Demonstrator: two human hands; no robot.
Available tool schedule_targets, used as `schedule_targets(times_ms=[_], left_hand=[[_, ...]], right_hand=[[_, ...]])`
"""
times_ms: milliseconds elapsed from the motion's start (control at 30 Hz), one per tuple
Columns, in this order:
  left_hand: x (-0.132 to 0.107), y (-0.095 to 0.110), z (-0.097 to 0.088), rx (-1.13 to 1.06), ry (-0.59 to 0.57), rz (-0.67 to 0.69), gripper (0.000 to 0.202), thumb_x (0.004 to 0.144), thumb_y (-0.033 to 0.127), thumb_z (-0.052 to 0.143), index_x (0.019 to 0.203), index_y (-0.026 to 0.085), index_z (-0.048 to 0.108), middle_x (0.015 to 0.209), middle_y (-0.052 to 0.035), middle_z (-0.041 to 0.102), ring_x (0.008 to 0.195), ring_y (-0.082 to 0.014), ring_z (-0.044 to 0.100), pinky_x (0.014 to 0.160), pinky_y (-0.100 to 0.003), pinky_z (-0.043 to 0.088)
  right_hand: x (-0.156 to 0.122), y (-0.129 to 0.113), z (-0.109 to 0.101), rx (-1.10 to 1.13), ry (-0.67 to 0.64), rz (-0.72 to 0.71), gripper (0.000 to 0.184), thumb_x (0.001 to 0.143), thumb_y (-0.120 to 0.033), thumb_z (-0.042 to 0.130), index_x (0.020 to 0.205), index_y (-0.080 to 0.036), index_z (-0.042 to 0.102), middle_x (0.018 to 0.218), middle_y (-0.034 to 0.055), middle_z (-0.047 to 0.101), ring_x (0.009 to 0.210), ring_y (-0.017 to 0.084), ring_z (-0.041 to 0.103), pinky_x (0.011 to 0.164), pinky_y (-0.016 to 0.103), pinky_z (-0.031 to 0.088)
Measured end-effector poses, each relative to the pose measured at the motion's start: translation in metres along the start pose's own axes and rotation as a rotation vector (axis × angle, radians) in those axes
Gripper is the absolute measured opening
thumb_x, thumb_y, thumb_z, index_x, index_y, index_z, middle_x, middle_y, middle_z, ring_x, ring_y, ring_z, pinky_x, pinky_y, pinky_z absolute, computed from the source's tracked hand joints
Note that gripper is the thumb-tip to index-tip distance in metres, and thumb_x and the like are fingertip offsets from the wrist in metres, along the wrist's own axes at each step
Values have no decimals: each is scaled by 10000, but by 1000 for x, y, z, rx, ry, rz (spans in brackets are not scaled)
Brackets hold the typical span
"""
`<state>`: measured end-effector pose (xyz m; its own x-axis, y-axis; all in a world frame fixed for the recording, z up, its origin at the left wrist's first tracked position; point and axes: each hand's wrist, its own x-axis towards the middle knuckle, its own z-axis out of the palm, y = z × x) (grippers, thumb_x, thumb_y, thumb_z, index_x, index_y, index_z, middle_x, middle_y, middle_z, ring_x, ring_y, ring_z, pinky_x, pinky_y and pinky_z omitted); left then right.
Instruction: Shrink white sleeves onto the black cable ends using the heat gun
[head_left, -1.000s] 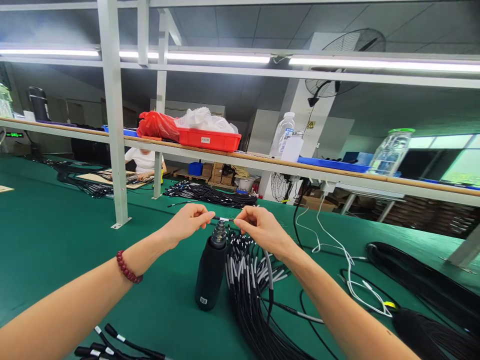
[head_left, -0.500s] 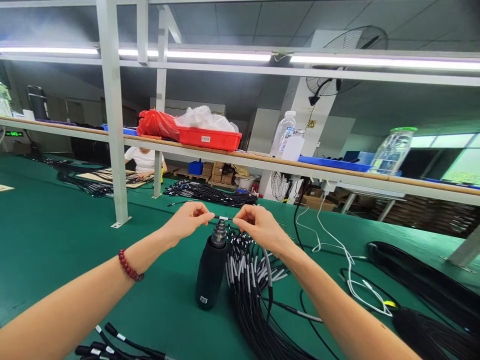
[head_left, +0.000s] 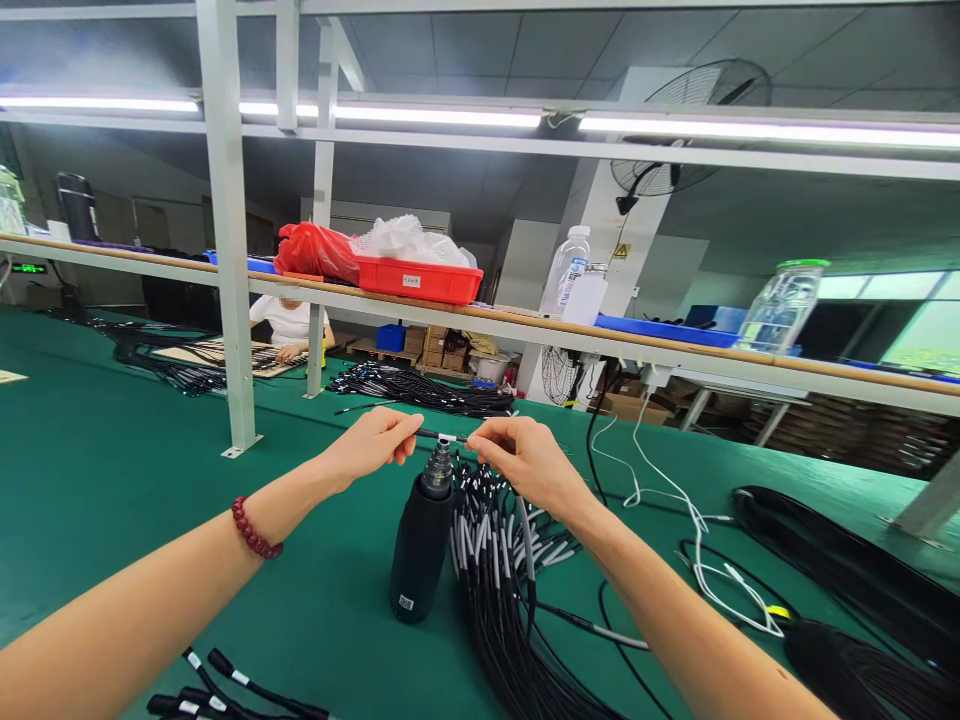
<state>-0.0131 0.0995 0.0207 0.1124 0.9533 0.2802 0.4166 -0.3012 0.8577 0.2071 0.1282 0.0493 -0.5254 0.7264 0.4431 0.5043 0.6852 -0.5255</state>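
Note:
Between my two hands a thin black cable (head_left: 429, 434) with a white sleeve on it is stretched level. My left hand (head_left: 379, 440) pinches its left end, and my right hand (head_left: 511, 450) pinches it just right of the white sleeve. Directly below that sleeve is the metal nozzle of a black heat gun (head_left: 421, 550), standing upright on the bench. Whether the cable touches the nozzle I cannot tell. Beside the heat gun, under my right hand, lies a thick bundle of black cables (head_left: 499, 600) with grey and white sleeves.
More black cables with connectors (head_left: 225, 690) lie at the near left. White cords (head_left: 697, 560) and black coiled cables (head_left: 847, 580) are on the right. A shelf (head_left: 510, 322) carries a red tray (head_left: 420, 283) and bottles. A person (head_left: 289, 325) sits across the green bench (head_left: 315, 600).
My left hand has slid slightly left, so more of the black cable shows between it and the white sleeve. My right hand has stayed nearly in place.

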Motion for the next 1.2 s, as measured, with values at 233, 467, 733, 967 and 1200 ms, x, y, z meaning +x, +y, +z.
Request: schedule_targets(times_ms=[233,467,733,967,1200], left_hand=[[-1,-1,-2,1,1,29,438,847,588,542,688,181,562,659,-7,585,621,-147,487,549,-251,334],[-1,1,-1,-25,22,56,321,817,498,598,748,187,559,725,0,599,694,-155,515,616,-258,377],[0,-1,3,-53,3,-16,550,887,659,399,643,186,533,561,9,535,546,-137,446,558,-269,323],[0,1,2,-55,31,31,364,841,520,558,727,175,565,672,12,561,633,-138,471,592,-259,338],[0,-2,1,-40,28,11,385,851,539,548,687,191,554,666,-2,588,669,-165,509,607,-268,361]], right_hand=[[2,5,3,11,17,1,232,831,-323,560,703,-167,674,647,19,641,571,139,515,545,262,366],[2,4,4,-39,4,11,294,859,-347,529,690,-163,684,596,14,599,530,134,448,520,268,321],[1,2,5,-47,3,15,318,873,-357,519,678,-171,688,563,0,556,514,127,394,524,273,282],[2,4,5,-23,12,6,242,834,-314,560,684,-170,684,637,14,631,566,138,469,561,273,324],[2,4,6,12,49,18,206,798,-293,581,676,-170,692,658,23,667,580,142,516,568,259,355]])
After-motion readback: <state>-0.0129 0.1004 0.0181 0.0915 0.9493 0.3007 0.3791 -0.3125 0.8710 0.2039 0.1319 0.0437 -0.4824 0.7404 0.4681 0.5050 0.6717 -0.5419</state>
